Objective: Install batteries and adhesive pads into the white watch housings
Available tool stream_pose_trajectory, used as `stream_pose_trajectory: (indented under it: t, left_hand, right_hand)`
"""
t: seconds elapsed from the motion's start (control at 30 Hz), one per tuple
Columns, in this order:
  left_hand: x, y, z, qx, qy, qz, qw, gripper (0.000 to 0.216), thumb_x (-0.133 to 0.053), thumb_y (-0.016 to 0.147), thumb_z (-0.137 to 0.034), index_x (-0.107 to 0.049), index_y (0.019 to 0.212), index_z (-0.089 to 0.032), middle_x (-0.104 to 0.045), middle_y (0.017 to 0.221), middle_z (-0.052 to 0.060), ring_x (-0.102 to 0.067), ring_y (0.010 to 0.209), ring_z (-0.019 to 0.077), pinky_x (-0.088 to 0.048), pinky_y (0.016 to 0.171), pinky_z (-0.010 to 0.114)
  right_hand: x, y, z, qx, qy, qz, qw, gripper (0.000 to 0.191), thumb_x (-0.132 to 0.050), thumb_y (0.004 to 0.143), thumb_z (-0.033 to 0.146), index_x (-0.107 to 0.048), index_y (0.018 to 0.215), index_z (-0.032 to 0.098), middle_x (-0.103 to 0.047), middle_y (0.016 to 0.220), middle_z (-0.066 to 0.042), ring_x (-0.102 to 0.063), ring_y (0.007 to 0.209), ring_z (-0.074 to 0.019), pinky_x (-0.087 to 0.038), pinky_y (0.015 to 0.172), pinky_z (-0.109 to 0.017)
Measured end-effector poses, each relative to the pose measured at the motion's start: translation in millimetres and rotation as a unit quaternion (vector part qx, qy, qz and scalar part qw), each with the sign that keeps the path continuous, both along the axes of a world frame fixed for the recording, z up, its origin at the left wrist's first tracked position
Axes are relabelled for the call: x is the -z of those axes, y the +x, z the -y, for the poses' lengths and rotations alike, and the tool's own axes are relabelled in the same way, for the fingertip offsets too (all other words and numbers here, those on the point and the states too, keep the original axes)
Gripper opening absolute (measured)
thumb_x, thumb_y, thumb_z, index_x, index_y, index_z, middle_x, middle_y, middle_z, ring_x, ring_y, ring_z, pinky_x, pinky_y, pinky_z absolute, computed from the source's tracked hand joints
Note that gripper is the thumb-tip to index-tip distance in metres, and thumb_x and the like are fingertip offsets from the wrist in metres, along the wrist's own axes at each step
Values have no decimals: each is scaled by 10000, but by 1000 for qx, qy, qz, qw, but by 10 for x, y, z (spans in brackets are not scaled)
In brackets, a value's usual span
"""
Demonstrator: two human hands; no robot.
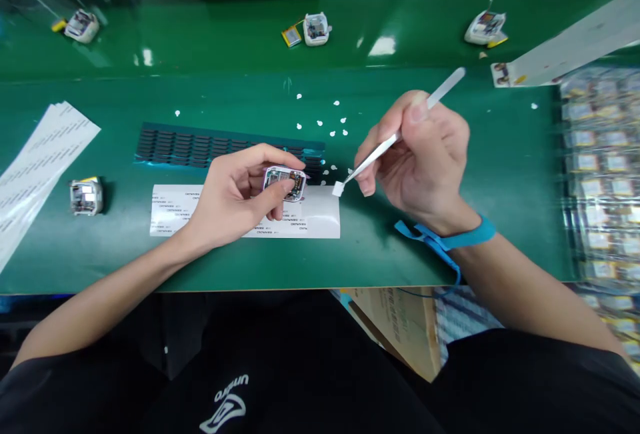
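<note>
My left hand (239, 189) is closed around a small white square device (285, 183) with its circuit board exposed, held just above a white label sheet (320, 219) on the green bench. My right hand (417, 154) pinches white tweezers (385, 147), whose tip carries a small white sticker (338, 189) over the sheet's right corner, just right of the device. A blue wrist strap (453, 239) circles my right wrist.
A dark sheet of small black pads (200, 145) lies behind my left hand, with several white backing bits (325, 124) scattered beyond. Another device (86, 195) sits at left beside white strips (35, 161). More devices (316, 29) stand on the rear belt. Trays (603, 187) fill the right.
</note>
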State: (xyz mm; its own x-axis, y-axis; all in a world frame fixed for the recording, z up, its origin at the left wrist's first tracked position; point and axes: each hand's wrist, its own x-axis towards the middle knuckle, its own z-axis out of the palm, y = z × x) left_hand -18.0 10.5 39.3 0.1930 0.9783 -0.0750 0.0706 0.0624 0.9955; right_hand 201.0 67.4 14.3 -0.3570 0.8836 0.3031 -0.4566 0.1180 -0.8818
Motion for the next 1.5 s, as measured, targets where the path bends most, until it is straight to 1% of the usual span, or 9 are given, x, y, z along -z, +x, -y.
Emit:
stream_pose_trajectory:
  t: [0.13, 0.3, 0.9, 1.03, 1.17, 1.23, 1.3, 1.4, 1.5]
  left_hand:
    - [-33, 16, 30, 81, -34, 30, 996, 276, -740, 788, -66, -746, 1052, -145, -740, 840, 13, -664, 605, 104, -579, 541, 214]
    - [-30, 89, 118, 114, -60, 68, 989, 297, -736, 817, -62, -710, 1103, -139, -729, 803, -7, -685, 606, 105, -624, 585, 213]
    - [-48, 134, 211, 82, -91, 27, 992, 324, -748, 826, -96, -721, 1143, -152, -782, 829, 23, -736, 591, 155, -674, 589, 274]
    - [-22, 144, 223, 67, -72, 23, 995, 229, -695, 890, -131, -738, 1115, -138, -727, 669, -8, -721, 554, 150, -647, 557, 254]
    - [-15, 118, 201, 62, -67, 10, 996, 169, -632, 945, -149, -763, 1052, -142, -728, 646, -3, -724, 554, 150, -627, 556, 250]
    - [-15, 89, 176, 52, -57, -12, 997, 195, -642, 949, -157, -768, 1098, -147, -741, 656, -5, -735, 579, 157, -624, 581, 258]
    - [-8, 62, 150, 26, -28, -47, 998, 217, -659, 960, -191, -769, 1145, -167, -787, 760, 10, -758, 641, 165, -620, 623, 272]
    - [25, 44, 115, -9, 50, -127, 991, 204, -658, 994, -259, -776, 1155, -215, -827, 992, 28, -779, 761, 177, -599, 723, 310]
    - [85, 45, 74, 20, 150, -233, 960, 173, -622, 1025, -268, -779, 1090, -231, -829, 1020, 29, -761, 870, 204, -538, 860, 372]
  right_hand:
    - [-37, -50, 161, 10, 4, 30, 1000, 271, -608, 1107, 348, -678, 920, 165, -800, 798, -46, -725, 548, -134, -595, 460, -195]
    - [-65, -97, 279, 21, 10, 69, 997, 259, -620, 1099, 380, -672, 916, 203, -774, 751, 18, -702, 502, -118, -552, 401, -184]
    - [-122, -112, 314, 38, 4, 129, 991, 260, -610, 1088, 355, -667, 862, 239, -735, 698, 16, -646, 462, -131, -523, 400, -241]
    - [-111, -121, 383, 64, 35, 174, 982, 252, -589, 1105, 346, -661, 888, 241, -720, 689, 33, -683, 502, -122, -558, 441, -220]
    - [-91, -94, 417, 109, 97, 199, 969, 257, -565, 1118, 341, -697, 919, 245, -702, 715, 34, -726, 585, -131, -572, 481, -230]
    - [-91, -34, 344, 172, 138, 201, 954, 275, -549, 1122, 357, -704, 921, 251, -711, 747, 20, -729, 616, -150, -579, 507, -268]
    - [-92, 56, 207, 211, 191, 257, 924, 307, -519, 1131, 357, -704, 909, 253, -737, 818, -7, -735, 670, -166, -576, 562, -304]
    - [-67, 189, -29, 171, 305, 355, 867, 329, -503, 1129, 297, -688, 865, 230, -771, 906, -36, -743, 737, -167, -557, 652, -314]
    - [-13, 253, -176, 128, 394, 384, 825, 357, -476, 1134, 278, -657, 831, 224, -778, 902, -46, -730, 754, -181, -550, 686, -333]
